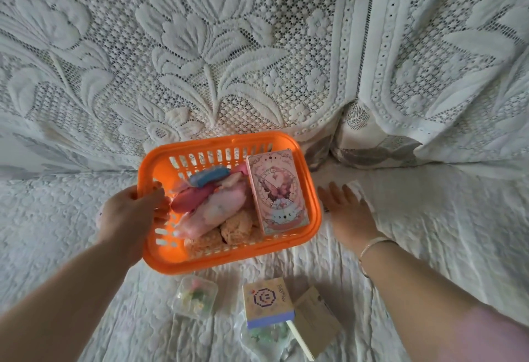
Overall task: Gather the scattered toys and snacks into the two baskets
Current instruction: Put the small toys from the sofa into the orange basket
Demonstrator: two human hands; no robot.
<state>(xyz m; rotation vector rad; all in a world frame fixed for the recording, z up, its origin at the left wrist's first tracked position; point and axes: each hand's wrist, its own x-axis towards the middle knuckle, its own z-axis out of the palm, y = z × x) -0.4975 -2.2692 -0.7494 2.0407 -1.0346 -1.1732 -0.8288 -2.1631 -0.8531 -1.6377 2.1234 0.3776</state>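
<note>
Left hand [130, 212] gripped orange basket [310, 189] rim at 9 o'clock, fingers curled over. Right hand [347, 209] spread flat, 3 o'clock. Boxes [267, 301] loose at 6. One-sided hold, so basket could've tipped, card box [277, 189] sliding out imo.

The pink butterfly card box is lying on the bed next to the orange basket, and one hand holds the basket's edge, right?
Not quite. The head view shows the pink butterfly card box lying inside the orange basket, along its right side, not on the bed. The rest is right: the left hand grips the basket's edge.
</note>
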